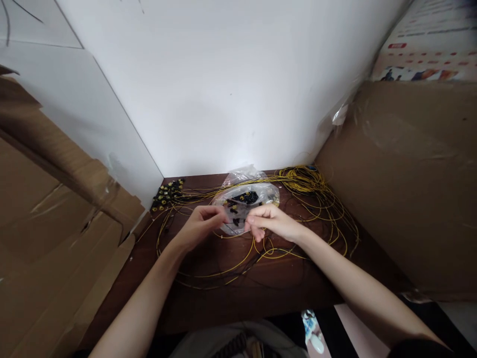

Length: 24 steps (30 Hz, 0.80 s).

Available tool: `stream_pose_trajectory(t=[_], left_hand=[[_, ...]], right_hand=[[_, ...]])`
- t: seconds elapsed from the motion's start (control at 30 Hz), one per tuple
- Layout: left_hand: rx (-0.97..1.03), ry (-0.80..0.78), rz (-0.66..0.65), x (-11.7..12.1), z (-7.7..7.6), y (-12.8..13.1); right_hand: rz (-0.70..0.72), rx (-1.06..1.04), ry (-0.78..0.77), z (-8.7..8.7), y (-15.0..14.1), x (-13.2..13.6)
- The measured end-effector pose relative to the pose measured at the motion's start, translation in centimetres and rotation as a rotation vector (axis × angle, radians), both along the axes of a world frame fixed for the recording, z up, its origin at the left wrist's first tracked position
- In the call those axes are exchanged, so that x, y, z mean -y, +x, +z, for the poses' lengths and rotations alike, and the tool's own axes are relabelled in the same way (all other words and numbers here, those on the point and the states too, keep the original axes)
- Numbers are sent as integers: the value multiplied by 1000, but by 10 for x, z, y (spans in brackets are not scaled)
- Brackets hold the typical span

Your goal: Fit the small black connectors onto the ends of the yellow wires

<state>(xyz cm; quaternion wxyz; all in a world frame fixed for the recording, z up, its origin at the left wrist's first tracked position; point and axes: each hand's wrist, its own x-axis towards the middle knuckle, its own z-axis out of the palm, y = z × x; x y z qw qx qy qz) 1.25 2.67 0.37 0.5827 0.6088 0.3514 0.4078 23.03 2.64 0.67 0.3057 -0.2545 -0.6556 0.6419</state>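
My left hand (204, 224) is closed in a pinch, with a thin dark wire (231, 229) running from its fingertips. Facing it a short way off, my right hand (272, 222) pinches thumb against forefinger, its other fingers curled below; what sits in that pinch is too small to make out. Just behind both hands lies an open clear plastic bag (250, 174) with small black connectors (246, 197) and some yellowish pieces in it. Under my hands, yellow and black wires (238, 271) loop across the dark brown tabletop (208, 303).
A tangled coil of yellow wires (307, 180) lies at the back right. Several black-and-yellow connectors (167, 195) are bunched at the back left. Cardboard boxes (417, 189) flank the right side, more cardboard (55, 238) the left, and a white wall panel (231, 99) stands behind.
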Motion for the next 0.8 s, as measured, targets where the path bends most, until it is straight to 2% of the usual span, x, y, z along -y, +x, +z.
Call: stream_pose_trajectory(t=[0.1, 0.2, 0.33, 0.43, 0.6, 0.7, 0.8], left_hand=[[188, -45, 93, -5, 5, -10], [424, -33, 122, -11, 12, -18], [677, -49, 173, -17, 16, -27], [788, -111, 180, -19, 16, -30], [819, -177, 231, -18, 18, -31], [746, -196, 280, -18, 19, -30], [595, -143, 312, -16, 15, -25]], right_hand=[[3, -55, -88, 3, 12, -6], [12, -139, -148, 4, 22, -10], [-2, -247, -145, 7, 30, -12], [-18, -199, -103, 8, 33, -14], [-179, 17, 45, 4, 28, -17], [-312, 156, 134, 0, 22, -18], [-365, 144, 132, -2, 17, -18]])
